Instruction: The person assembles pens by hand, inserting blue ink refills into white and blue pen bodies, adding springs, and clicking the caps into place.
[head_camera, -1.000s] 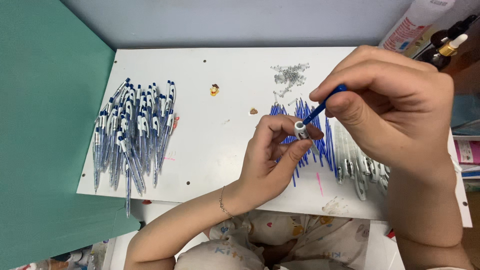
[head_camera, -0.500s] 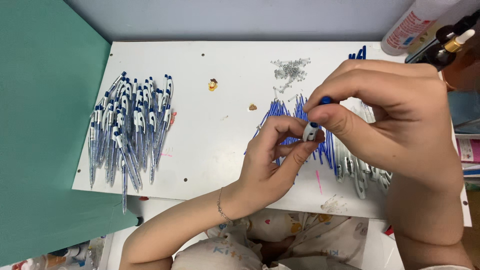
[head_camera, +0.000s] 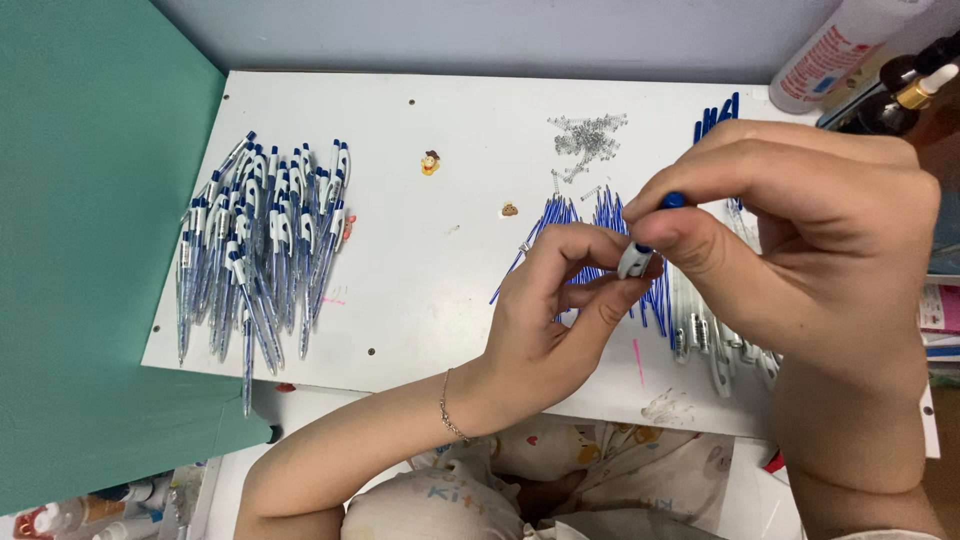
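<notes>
Nearest the camera, the person's lap is showing at the bottom edge, covered in pale patterned cloth (head_camera: 520, 490), and the left forearm is rising from it, wearing a thin bracelet (head_camera: 452, 412) at the wrist. The left hand (head_camera: 560, 320) is curling over the white board (head_camera: 450, 290), its fingertips (head_camera: 600, 245) pinching the lower, white end of a pen (head_camera: 640, 255). The right hand (head_camera: 800, 250) is coming in from the right, thumb and forefinger closing on the same pen's blue top, so both hands are gripping it together just above the board, a little right of its middle.

Under and just behind the hands, a bunch of loose blue refills (head_camera: 580, 220) is lying fanned out, and clear pen barrels (head_camera: 715, 340) are lying under the right hand. Well apart on the board's left side, a heap of finished blue and white pens (head_camera: 260, 245) is lying roughly parallel. Farther up, two small yellow-brown bits (head_camera: 430, 162) are sitting near the middle, and a tangle of small metal springs (head_camera: 588, 138) is resting near the far edge. A green panel (head_camera: 90, 220) is standing at the left, and in the far right corner a white bottle (head_camera: 830, 50) is leaning beside a dark dropper bottle (head_camera: 905, 85)
</notes>
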